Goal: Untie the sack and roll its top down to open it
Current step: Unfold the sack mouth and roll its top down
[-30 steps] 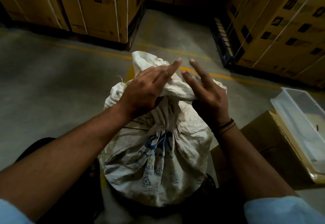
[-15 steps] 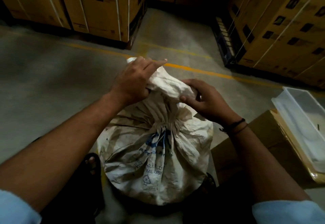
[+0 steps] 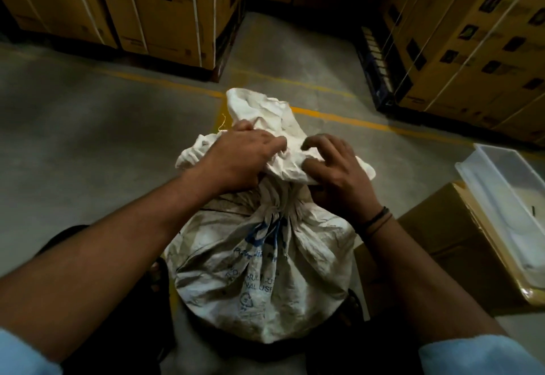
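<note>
Left hand (image 3: 239, 159) clenched on the sack (image 3: 262, 259) topknot's left side, right hand (image 3: 333, 174) gripping the bunched cloth on its right, likely to work the tie loose; sack upright on floor between the person's legs.

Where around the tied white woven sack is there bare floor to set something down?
Open grey concrete floor lies left of the white woven sack, up to the yellow line. Right is crowded: brown cardboard box with clear plastic tray.
</note>
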`<state>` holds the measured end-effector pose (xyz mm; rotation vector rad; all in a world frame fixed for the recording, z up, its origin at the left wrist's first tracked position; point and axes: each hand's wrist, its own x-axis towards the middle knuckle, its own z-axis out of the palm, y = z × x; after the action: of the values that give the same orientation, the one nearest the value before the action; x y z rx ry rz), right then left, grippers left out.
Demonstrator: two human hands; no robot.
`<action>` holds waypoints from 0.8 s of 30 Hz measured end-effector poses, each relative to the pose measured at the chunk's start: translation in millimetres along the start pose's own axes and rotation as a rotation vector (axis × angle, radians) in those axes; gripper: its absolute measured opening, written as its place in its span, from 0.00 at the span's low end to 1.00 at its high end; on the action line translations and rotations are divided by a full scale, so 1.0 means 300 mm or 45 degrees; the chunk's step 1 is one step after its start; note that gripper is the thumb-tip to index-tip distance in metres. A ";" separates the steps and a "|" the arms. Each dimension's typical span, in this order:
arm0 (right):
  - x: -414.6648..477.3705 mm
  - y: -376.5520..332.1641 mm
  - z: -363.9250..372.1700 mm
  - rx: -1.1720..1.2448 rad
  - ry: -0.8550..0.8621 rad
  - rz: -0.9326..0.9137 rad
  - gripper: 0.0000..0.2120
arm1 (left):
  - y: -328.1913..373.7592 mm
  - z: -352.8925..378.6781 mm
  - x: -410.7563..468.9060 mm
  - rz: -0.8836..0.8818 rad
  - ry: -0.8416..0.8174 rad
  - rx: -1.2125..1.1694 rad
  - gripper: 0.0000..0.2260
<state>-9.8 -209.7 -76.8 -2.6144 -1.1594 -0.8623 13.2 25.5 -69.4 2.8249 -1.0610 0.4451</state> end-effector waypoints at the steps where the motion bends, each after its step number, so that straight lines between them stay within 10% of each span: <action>1: -0.004 -0.007 0.009 0.103 -0.036 0.019 0.02 | 0.002 0.008 0.000 -0.001 0.013 0.018 0.23; 12: 0.025 -0.032 -0.007 0.614 -0.201 0.615 0.33 | 0.035 0.025 0.015 -0.126 0.257 0.006 0.20; 17: 0.049 -0.047 0.015 0.238 -0.243 0.520 0.29 | 0.004 0.061 0.025 -0.294 0.351 0.062 0.15; 24: 0.065 0.021 -0.041 0.669 -0.542 0.628 0.17 | -0.047 0.072 0.027 -0.283 0.462 0.139 0.14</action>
<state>-0.3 -206.0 -55.2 -2.4905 -0.6264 0.0923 33.4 27.1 -87.3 2.7554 -0.6632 0.9691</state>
